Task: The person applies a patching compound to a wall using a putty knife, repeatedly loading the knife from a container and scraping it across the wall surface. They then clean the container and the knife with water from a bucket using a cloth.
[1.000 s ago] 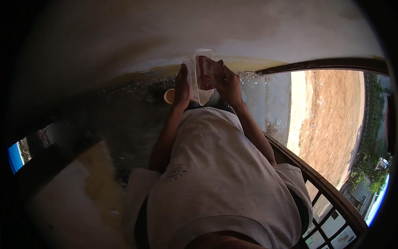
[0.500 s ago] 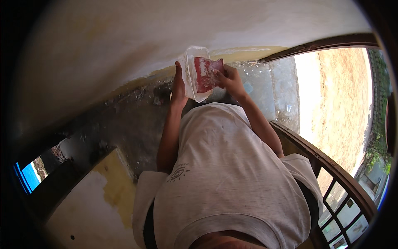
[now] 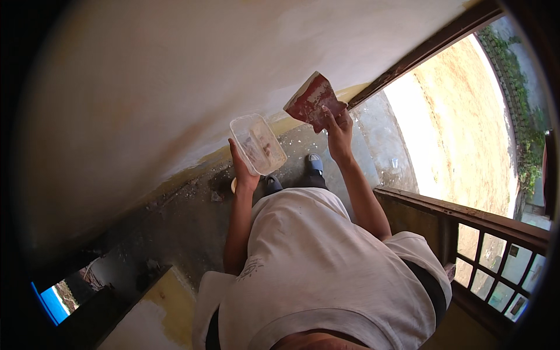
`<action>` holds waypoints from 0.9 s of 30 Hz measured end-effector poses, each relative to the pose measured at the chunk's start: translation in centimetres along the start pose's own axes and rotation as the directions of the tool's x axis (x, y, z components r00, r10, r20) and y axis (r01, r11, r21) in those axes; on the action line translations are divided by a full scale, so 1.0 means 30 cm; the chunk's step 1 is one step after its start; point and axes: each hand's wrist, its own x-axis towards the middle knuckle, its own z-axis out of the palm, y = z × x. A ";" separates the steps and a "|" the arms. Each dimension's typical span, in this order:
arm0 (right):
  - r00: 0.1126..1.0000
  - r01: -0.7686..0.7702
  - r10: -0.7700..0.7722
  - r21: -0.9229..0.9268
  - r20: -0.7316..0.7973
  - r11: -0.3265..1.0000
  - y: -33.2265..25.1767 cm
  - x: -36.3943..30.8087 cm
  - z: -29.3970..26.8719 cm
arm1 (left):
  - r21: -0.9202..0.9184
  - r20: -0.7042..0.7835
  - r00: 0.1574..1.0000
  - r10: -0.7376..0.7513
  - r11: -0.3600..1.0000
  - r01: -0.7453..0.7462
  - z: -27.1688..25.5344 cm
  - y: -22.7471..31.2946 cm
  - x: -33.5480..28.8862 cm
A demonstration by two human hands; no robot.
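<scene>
Left hand (image 3: 245,178): cupped round clear tub (image 3: 250,132), pale residue inside.
Right hand (image 3: 340,136): thumb and fingers pinching red-brown sheet (image 3: 313,102), farther right than tub.
Wall (image 3: 192,76): mostly pale; yellow strip (image 3: 286,125) low down suggests coverage incomplete.

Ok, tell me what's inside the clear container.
Inside the clear container, pale residue shows; a brownish patch may be inside or showing through. What the residue covers cannot be seen.
</scene>
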 end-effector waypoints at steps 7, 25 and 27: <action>0.713 0.432 -0.673 -0.631 -0.199 0.644 -0.238 0.203 0.235 | 0.000 -0.036 0.999 -0.026 1.000 0.026 -0.119 0.007 -0.079; 0.613 0.460 -0.722 -0.598 -0.320 0.656 -0.209 0.294 0.290 | -0.014 0.012 0.997 -0.071 0.997 0.071 -0.211 0.082 -0.127; 0.605 0.430 -0.780 -0.758 -0.160 0.490 -0.186 0.242 0.449 | -0.044 0.050 0.994 -0.093 0.994 0.096 -0.195 0.077 -0.129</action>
